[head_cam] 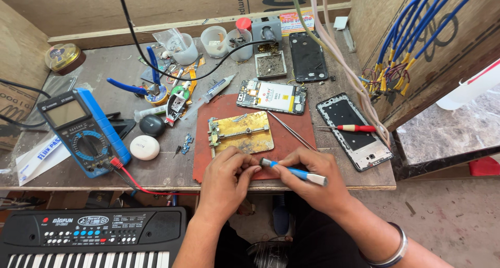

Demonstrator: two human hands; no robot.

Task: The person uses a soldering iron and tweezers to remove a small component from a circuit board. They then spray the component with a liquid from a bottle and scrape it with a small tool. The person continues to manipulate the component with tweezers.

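My left hand (225,178) pinches a small part, mostly hidden by the fingers, at the front edge of the red work mat (289,139). My right hand (312,177) grips a blue and white pen-shaped tool (294,171) whose metal tip points left at that part. Just beyond my hands a brass circuit-board holder (240,134) lies on the mat. A pair of thin tweezers (291,130) rests on the mat to the right. An opened phone with its battery showing (272,97) lies at the mat's far edge.
A blue multimeter (83,130) with a red lead lies at left, beside a white round case (144,147) and a black one (152,125). A phone frame (354,130) with a red screwdriver (352,128) lies at right. Blue pliers, plastic cups and a syringe sit behind. A keyboard (91,238) stands below.
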